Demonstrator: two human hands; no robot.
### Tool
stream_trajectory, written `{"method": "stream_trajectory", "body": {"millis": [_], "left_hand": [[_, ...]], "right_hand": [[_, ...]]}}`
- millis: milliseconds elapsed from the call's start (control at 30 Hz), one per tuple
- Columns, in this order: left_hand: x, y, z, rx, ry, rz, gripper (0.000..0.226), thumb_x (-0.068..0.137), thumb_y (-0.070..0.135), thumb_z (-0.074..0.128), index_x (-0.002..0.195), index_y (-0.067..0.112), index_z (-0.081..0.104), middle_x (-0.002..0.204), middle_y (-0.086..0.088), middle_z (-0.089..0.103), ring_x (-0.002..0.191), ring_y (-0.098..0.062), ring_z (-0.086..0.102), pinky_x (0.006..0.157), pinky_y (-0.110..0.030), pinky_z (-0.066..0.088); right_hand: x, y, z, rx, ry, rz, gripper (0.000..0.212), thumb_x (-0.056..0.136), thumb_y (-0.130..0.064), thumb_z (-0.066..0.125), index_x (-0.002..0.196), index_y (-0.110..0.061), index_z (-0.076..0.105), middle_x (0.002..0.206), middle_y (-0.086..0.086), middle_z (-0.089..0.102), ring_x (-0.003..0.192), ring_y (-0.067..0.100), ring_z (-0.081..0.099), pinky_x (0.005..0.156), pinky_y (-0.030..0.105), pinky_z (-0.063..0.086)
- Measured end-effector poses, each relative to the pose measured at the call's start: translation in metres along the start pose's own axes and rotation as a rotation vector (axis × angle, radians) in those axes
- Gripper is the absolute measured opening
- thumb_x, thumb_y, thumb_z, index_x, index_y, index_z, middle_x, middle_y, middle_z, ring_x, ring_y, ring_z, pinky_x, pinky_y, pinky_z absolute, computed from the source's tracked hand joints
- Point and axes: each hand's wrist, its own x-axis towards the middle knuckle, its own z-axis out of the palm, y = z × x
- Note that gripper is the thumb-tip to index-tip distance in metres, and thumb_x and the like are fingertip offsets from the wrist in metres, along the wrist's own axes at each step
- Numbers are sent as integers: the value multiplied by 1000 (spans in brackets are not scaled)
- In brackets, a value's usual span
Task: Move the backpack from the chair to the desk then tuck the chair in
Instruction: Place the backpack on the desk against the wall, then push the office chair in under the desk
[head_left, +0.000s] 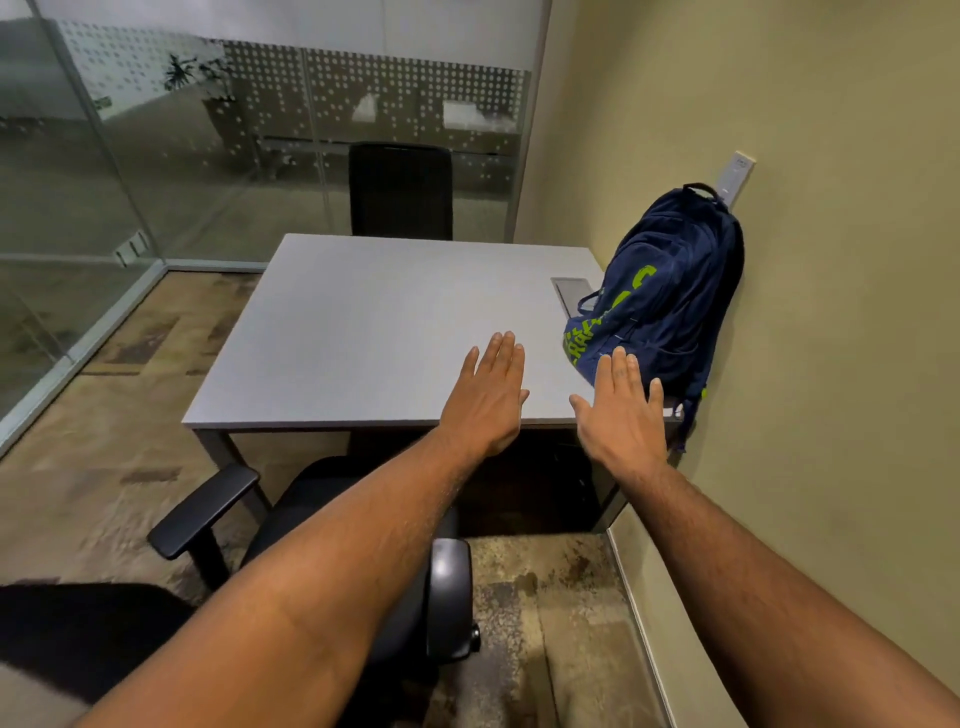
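Observation:
A navy backpack (670, 296) with lime-green lettering stands upright on the right side of the grey desk (363, 332), leaning against the wall. Both my arms reach forward over the desk's near edge. My left hand (488, 395) is flat and open, holding nothing. My right hand (618, 415) is open too, fingers spread, its fingertips just short of the backpack's lower front. Below my arms stands the black office chair (311, 514), pulled out from the desk, with its left armrest (202, 509) and right armrest (449, 592) visible; my left forearm hides much of the seat.
A second black chair (400, 189) stands at the desk's far side. Glass partition walls (156, 156) close the room at the left and back. The yellow wall (831, 260) runs along the right. A cable hatch (574, 291) sits in the desk by the backpack. Patterned carpet covers the floor.

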Motion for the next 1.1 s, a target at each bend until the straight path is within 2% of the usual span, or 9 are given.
{"method": "stream_trajectory", "body": {"millis": [267,700,967,1100], "left_hand": [[-68,-23,-2,5,-35,-80,61,110,33,21,160,5,-2,169,-13,-9,155,-25,-11,126,-46,-3],[-146,-70,-25,32,-28,-202,61,110,33,22,160,5,-1,169,-13,-7,156,-26,-9,124,-45,-3],[-160,-110,-34,32,-23,-155,63,110,33,22,160,6,-4,168,-13,-11,155,-26,-11,124,-45,-5],[-162,-148,-30,4,-18,-95,63,110,33,22,160,6,-5,168,-13,-12,155,-25,-13,123,-44,-8]], "right_hand": [[-36,-40,6,46,-29,-89,73,105,-50,31,161,-7,11,172,11,5,158,25,2,126,54,6],[-75,-102,-1,83,-79,-210,73,105,-50,28,161,-7,9,172,11,2,158,25,-1,126,54,4],[-88,-148,-4,50,-68,-180,73,106,-50,26,162,-7,7,172,11,1,158,26,-2,126,53,4],[-94,-184,-1,25,-30,-120,73,105,-50,29,161,-6,11,171,12,6,158,27,2,126,55,8]]}}
